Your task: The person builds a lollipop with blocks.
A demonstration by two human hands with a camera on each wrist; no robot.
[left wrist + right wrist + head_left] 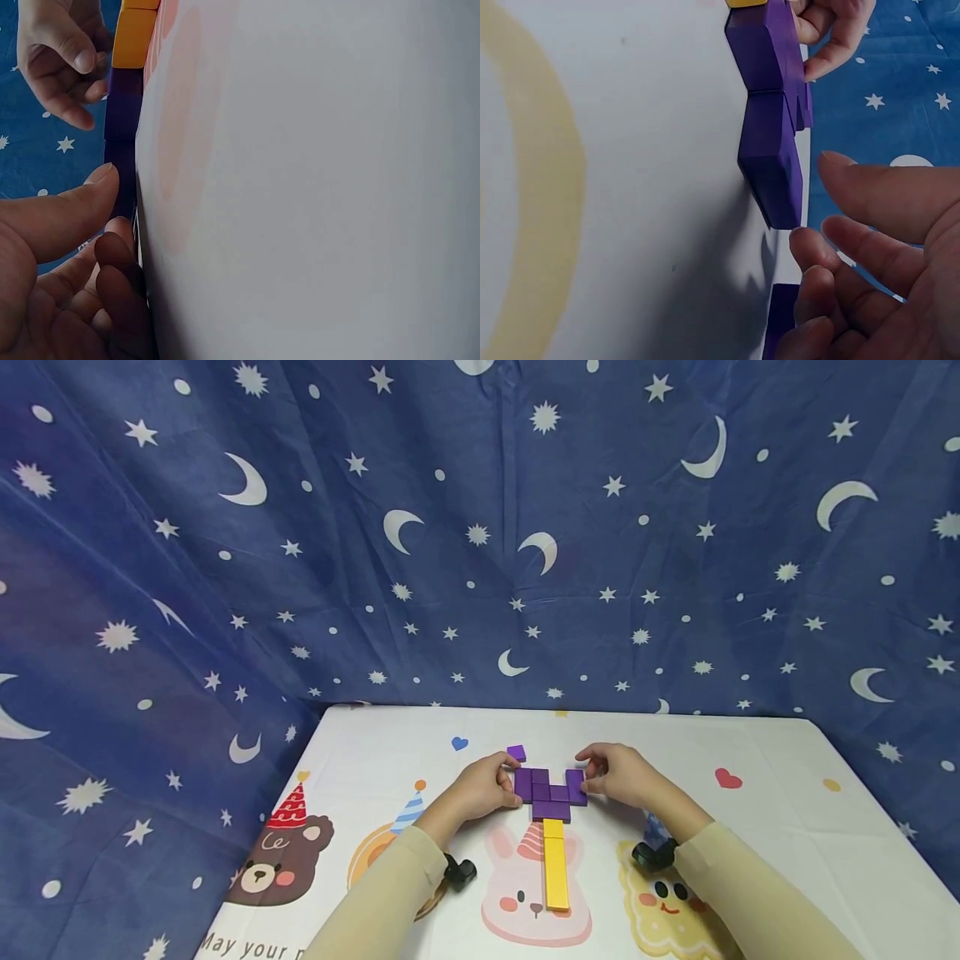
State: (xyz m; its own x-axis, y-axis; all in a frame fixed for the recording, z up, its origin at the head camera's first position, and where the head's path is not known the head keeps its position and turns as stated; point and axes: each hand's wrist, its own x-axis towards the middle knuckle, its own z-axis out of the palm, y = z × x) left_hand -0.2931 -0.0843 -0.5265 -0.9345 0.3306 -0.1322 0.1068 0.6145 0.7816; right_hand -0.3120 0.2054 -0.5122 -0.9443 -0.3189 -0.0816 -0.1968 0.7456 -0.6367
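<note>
Several purple blocks [551, 811] lie flat against each other in a forked shape on the table, joined at the near end to a strip of yellow blocks [556, 877]. My left hand [483, 787] is at the left side, thumb and index finger pinching the ends of the leftmost purple block [523, 786]. On the other side, my right hand [621, 774] is beside the rightmost purple block [575, 786], with its thumb and fingers apart and nothing between them. Another purple block [781, 319] lies by the right fingertips in the right wrist view; the hand hides it in the head view.
A lone purple block [516, 752] lies beyond the left hand. The white tablecloth [787, 827] carries printed cartoon figures, including a bear [281, 860]. A blue curtain [480, 568] with moons and stars hangs behind the table and along its sides.
</note>
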